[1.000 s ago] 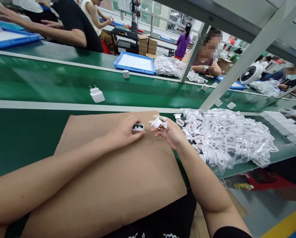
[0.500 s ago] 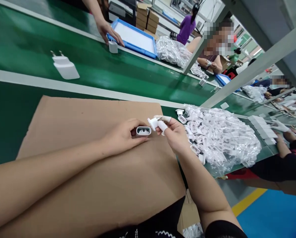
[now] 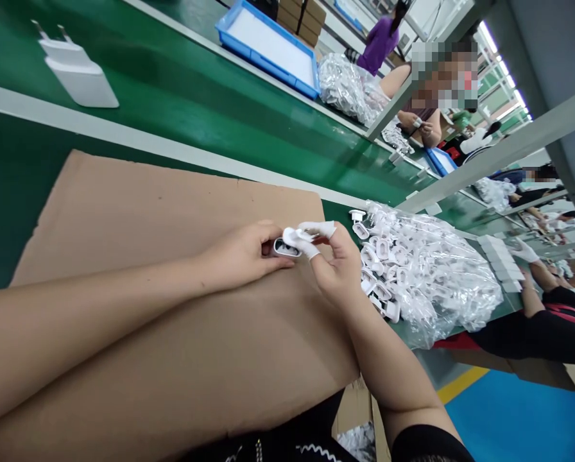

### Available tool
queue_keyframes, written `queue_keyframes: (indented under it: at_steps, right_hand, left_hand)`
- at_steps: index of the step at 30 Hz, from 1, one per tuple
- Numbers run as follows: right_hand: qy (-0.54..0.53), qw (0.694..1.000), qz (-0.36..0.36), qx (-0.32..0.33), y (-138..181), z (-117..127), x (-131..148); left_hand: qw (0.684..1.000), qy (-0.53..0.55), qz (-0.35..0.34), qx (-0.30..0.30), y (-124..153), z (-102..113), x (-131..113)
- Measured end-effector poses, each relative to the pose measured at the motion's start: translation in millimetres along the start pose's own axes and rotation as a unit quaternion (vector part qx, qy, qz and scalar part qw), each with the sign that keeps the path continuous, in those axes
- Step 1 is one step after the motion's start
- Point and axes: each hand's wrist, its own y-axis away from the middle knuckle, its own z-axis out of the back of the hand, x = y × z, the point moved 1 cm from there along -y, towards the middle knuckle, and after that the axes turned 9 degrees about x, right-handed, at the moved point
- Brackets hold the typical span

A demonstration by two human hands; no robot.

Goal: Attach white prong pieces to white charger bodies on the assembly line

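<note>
My left hand (image 3: 258, 250) is closed around a white charger housing (image 3: 287, 248), its oval open end facing my right hand and showing parts inside. In my right hand (image 3: 333, 260), whose thumb and finger wear white finger covers, a small white plastic end cap (image 3: 293, 236) is pinched at the upper rim of that opening. Whether the cap touches the housing, I cannot tell. Both hands are above a brown cardboard sheet (image 3: 172, 218). Right of my right hand, more white caps (image 3: 381, 250) spill from a clear plastic bag (image 3: 451, 276).
A white plug charger (image 3: 78, 70) lies on the green conveyor belt (image 3: 172, 96) at upper left. Across the belt are a blue tray (image 3: 268, 48) and another plastic bag (image 3: 348, 90). A metal post (image 3: 398, 106) rises there. White boxes (image 3: 500, 263) and a co-worker's gloved hand (image 3: 525, 250) are at right.
My right hand has brought the cap up against or just over the housing's opening. The plug charger has shifted up and left in view, and the co-worker's hand across the belt has gone from view.
</note>
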Motion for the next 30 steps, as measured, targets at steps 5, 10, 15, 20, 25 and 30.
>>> queue_keyframes:
  at_steps: [5,10,15,20,25,30]
  right_hand:
    - [-0.189,0.972,-0.135,0.028,5,6,6]
    - [-0.292,0.931,-0.208,0.071,5,16,11]
    - [-0.318,0.923,-0.212,0.054,0,18,3]
    - [-0.16,0.981,-0.105,0.01,4,19,5]
    - [0.148,0.986,0.062,0.035,10,22,15]
    - [0.217,0.971,0.07,0.077,9,18,12]
  left_hand:
    - [1.0,0.01,-0.012,0.008,1,4,-3]
    - [0.999,0.005,-0.027,-0.028,3,0,-5]
    - [0.999,0.035,-0.037,0.017,3,-2,-5]
    - [0.998,0.043,-0.048,-0.008,3,-1,-6]
    - [0.998,0.042,-0.039,-0.007,2,-1,-7]
    - [0.998,0.046,-0.038,-0.011,2,-1,-6]
